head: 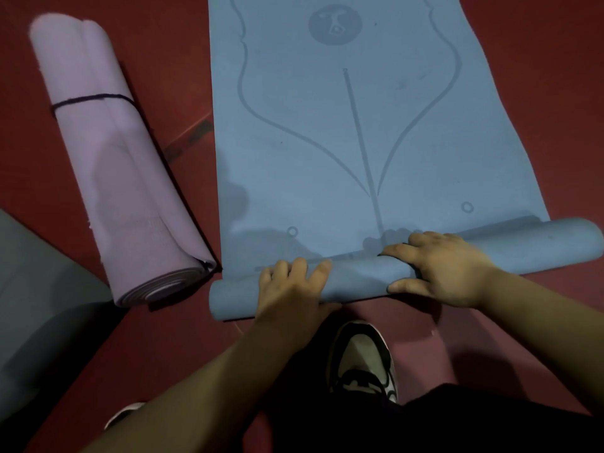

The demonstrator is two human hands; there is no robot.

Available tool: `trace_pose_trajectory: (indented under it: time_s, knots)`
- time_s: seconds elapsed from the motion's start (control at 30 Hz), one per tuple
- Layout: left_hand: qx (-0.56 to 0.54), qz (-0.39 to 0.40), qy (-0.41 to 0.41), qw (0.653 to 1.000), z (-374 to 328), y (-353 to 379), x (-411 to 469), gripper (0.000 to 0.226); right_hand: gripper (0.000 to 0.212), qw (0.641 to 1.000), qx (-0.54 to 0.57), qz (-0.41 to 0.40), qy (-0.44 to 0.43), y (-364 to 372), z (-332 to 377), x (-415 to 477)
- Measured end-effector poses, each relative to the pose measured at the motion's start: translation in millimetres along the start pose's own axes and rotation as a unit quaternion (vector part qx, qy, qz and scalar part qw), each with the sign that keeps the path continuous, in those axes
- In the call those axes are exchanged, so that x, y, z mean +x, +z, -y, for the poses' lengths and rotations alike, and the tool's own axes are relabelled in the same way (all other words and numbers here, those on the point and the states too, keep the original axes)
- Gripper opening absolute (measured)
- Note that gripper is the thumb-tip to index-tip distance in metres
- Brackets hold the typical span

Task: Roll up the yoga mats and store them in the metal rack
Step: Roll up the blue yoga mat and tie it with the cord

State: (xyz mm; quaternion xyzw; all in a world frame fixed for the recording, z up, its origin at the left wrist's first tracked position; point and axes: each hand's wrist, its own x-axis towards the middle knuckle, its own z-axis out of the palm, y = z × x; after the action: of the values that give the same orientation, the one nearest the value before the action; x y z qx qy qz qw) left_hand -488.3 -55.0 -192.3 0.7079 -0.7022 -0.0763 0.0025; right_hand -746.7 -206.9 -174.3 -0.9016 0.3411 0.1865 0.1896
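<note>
Hands on a half-rolled mat: the blue yoga mat [343, 125] lies flat on the red floor [157, 338], its near end wound into a roll [359, 277] lying crosswise. The left hand [292, 284] curls its fingers over the roll's left part. The right hand [447, 269] clasps it near the middle (fingers over the top, thumb on the near side). A lilac mat [130, 191], rolled and bound by a dark cord [91, 100], lies just left of the blue one. A shoe [362, 358] stands near the roll.

Both hands, left [292, 286] and right [439, 269], grip the rolled end of the blue yoga mat [343, 125] on the red floor [170, 44]; a tied pink mat [124, 178] lies beside it.
</note>
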Motion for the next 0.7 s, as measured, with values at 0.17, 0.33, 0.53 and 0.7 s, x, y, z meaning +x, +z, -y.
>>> trace_pose_trajectory:
  time_s: [0.17,0.33,0.53,0.7]
  knots:
    - [-0.016,-0.016,0.036,0.999,9,0,9,0.074,0.076,1.0,0.02,0.006,0.01,-2,0,1]
    - [-0.012,0.135,0.033,0.99,17,-16,29,0.075,0.073,0.986,-0.031,-0.165,0.008,13,9,-12]
    - [-0.084,0.276,0.002,0.957,24,-32,57,0.071,0.077,0.981,-0.037,-0.188,0.028,24,15,-9]
    - [-0.011,0.142,-0.005,0.99,10,-22,29,0.075,0.077,0.993,-0.027,-0.113,0.026,9,4,6]
